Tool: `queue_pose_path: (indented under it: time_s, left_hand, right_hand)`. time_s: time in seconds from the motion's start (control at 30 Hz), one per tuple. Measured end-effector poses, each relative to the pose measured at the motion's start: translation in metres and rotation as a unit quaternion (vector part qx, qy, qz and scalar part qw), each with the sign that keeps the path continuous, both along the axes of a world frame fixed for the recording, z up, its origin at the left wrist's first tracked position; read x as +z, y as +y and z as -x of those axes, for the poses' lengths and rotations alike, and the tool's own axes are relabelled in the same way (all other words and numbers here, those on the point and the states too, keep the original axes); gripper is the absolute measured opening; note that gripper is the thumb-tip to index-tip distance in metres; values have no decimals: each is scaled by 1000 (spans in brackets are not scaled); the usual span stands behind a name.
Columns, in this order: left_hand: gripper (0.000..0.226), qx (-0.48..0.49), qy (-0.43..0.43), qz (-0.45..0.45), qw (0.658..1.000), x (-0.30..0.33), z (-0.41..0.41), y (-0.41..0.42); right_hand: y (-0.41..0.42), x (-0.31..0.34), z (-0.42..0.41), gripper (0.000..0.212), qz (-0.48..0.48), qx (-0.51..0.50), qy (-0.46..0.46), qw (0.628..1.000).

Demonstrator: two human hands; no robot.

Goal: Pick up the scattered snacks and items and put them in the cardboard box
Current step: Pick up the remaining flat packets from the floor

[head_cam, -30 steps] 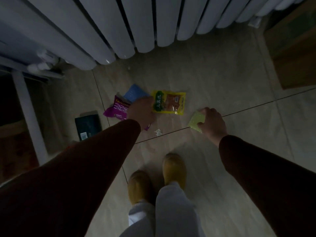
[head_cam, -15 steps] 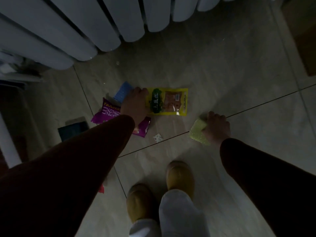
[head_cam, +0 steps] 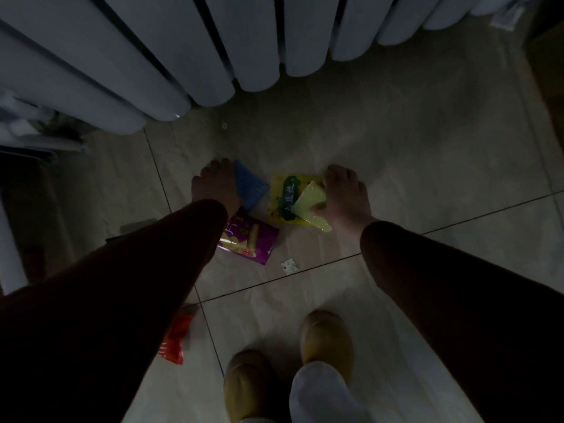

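My left hand (head_cam: 213, 186) reaches down to the floor and grips the left edge of a blue packet (head_cam: 251, 189). My right hand (head_cam: 346, 195) holds a pale green packet (head_cam: 309, 206), with its fingertips at the top edge of a yellow snack packet (head_cam: 279, 195) lying beneath. A purple snack packet (head_cam: 253, 241) lies flat just below my left wrist, partly hidden by the sleeve. A red packet (head_cam: 175, 341) sits by my left forearm. A brown cardboard box (head_cam: 549, 71) shows dimly at the right edge.
A white ribbed radiator (head_cam: 213, 50) runs across the top, close above the packets. A small white wrapper (head_cam: 288, 266) lies on the tile floor (head_cam: 396, 148). A dark flat item (head_cam: 134, 228) peeks out left of my arm. My yellow shoes (head_cam: 326, 340) stand below.
My right hand has carried the pale green packet up and left onto the yellow packet. My left hand has shifted from the purple packet up to the blue packet.
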State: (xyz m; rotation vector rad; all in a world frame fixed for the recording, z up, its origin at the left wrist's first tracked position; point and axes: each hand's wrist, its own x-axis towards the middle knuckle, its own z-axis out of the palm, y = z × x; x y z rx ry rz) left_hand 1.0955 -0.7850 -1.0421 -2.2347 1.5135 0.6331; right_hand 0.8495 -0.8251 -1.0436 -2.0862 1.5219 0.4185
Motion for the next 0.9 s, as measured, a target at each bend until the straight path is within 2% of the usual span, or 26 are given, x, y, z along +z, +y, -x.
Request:
queue_pose_path:
  time_s: [0.1, 0.17, 0.23, 0.3, 0.37, 0.47, 0.6, 0.7, 0.9]
  left_hand:
    - [91, 18, 4, -18, 1000, -12, 1, -1]
    - [94, 24, 4, 0, 1000, -14, 2, -3]
    - [75, 37, 57, 66, 996, -13, -1, -8]
    - [54, 56, 150, 143, 977, 6, -5, -14]
    - [50, 59, 202, 184, 960, 36, -17, -13]
    - [45, 114, 221, 202, 947, 90, -50, 0]
    - [30, 171, 201, 170, 949, 134, -106, 52]
    - [22, 222, 206, 140, 943, 149, -124, 97]
    - [33, 297, 226, 141, 917, 138, -130, 164]
  right_hand:
    - [5, -10, -4, 73, 47, 41, 53, 997]
    - [8, -12, -7, 78, 69, 27, 67, 995]
    - [10, -8, -9, 72, 56, -4, 64, 996]
    - [9, 2, -10, 49, 37, -33, 72, 996]
    - [8, 20, -13, 38, 17, -57, 68, 996]
    - [11, 53, -21, 41, 2, -94, 18, 995]
    - [31, 91, -44, 41, -29, -147, -70, 986]
    - [56, 109, -63, 34, -79, -178, -124, 973]
    - [98, 115, -95, 33, -126, -223, -183, 949]
